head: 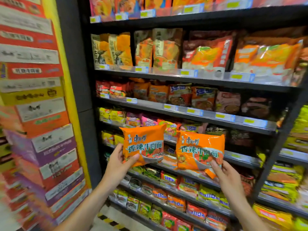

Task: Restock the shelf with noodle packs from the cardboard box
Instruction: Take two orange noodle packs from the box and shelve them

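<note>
I hold two orange noodle packs up in front of the dark shelf unit [191, 114]. My left hand [120, 165] grips the left orange pack [144, 144] at its lower left corner, thumb across the front. My right hand [226, 177] pinches the right orange pack [200, 150] at its lower right corner. Both packs face me upright, level with the middle shelves, which are full of other noodle packs. The cardboard box the packs came from is not in view.
A tall stack of red, purple and orange cartons [41, 130] stands at the left against a yellow wall. Another shelf unit with green and yellow packs [291, 164] adjoins on the right. Yellow-black floor tape [110, 220] runs below.
</note>
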